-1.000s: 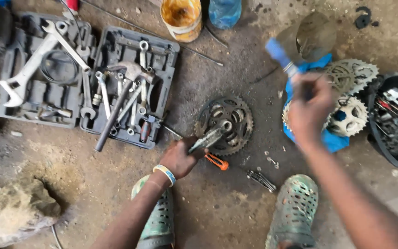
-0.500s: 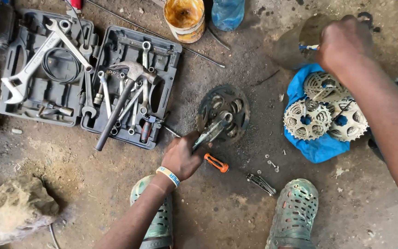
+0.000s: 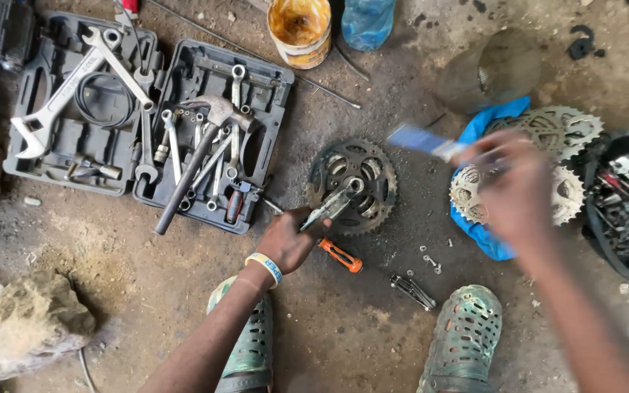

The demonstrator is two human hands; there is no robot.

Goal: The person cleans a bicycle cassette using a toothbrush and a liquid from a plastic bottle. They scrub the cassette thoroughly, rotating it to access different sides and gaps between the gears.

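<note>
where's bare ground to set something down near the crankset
Bare dirt lies between the open tool case, the rock and the left hand. A smaller patch sits between the two shoes, below the orange screwdriver. Crowded: right of the crankset, with sprockets and black tub.

Tool case [image 3: 74, 156] left of crankset [image 3: 362, 175], sprockets [image 3: 547, 131] right, screwdriver [image 3: 341, 256] below

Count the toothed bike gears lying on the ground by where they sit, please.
On bare ground, gripped by the left hand: crank gear, 1
On the blue cloth by the blurred right hand: cog discs, 2 visible
Total: 3
</note>
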